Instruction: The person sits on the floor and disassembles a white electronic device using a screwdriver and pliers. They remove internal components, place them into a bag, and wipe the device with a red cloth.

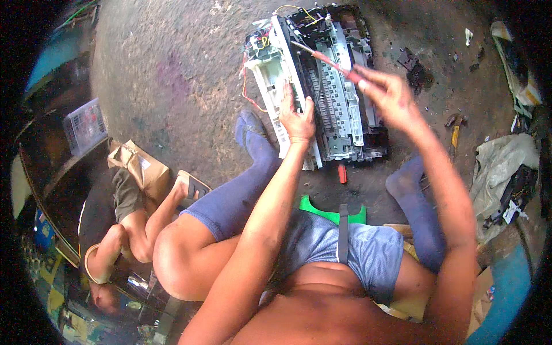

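A stripped-down printer [336, 115] lies on the ground in front of me, its white frame rails, dark mechanism and loose wires exposed. My left hand [296, 119] grips the long white frame rail on its left part, fingers and thumb on either side. In my right hand [391, 95] is a red-handled screwdriver [329, 61], held by the end of its handle. Its metal shaft points up and left over the upper part of the printer. Whether the tip touches a screw I cannot make out.
A small red piece [342, 173] lies at the printer's near edge. A hammer [456, 129] and a grey cloth [503, 167] are at the right. Green plastic [356, 215] shows between my legs. At the left are another person [123, 224], a brown paper bag [146, 169] and a clear box [85, 127].
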Demonstrator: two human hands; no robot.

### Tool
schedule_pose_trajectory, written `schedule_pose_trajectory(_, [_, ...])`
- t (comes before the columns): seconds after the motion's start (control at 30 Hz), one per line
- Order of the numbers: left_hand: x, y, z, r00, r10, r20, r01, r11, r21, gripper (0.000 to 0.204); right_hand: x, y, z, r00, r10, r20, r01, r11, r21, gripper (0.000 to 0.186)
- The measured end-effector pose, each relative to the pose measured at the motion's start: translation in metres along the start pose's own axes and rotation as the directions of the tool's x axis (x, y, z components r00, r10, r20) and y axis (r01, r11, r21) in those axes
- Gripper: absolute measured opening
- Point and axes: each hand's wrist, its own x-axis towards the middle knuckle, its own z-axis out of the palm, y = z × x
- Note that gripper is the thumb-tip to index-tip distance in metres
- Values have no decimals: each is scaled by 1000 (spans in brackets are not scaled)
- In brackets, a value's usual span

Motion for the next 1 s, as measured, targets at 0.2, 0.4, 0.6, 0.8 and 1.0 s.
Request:
schedule_pose_trajectory(0.2, [4, 1, 4, 999, 54, 6, -54, 997, 49, 65, -41, -11, 106, 880, 475, 7, -338, 616, 711, 49])
schedule_pose_trajectory(0.4, [6, -5, 3, 991, 118, -58, -111, 989, 101, 54, -38, 8, 168, 927, 321, -195, -82, 679, 730, 46])
schedule_pose_trajectory(0.6, [7, -2, 3, 1000, 27, -12, -27, 1000, -7, 53, 19, 6, 179, 894, 269, -359, 84, 686, 723, 43])
schedule_pose_trajectory(0.8, [5, 0, 2, 998, 56, 12, -57, 994, 97, 66, 27, -10, 138, 913, 333, -236, -129, 784, 607, 44])
schedule_pose_trajectory(1.0, [5, 5, 4, 994, 113, -12, -110, 986, 126, 77, 40, -12, 60, 967, 79, -244, -117, 982, -147, 39])
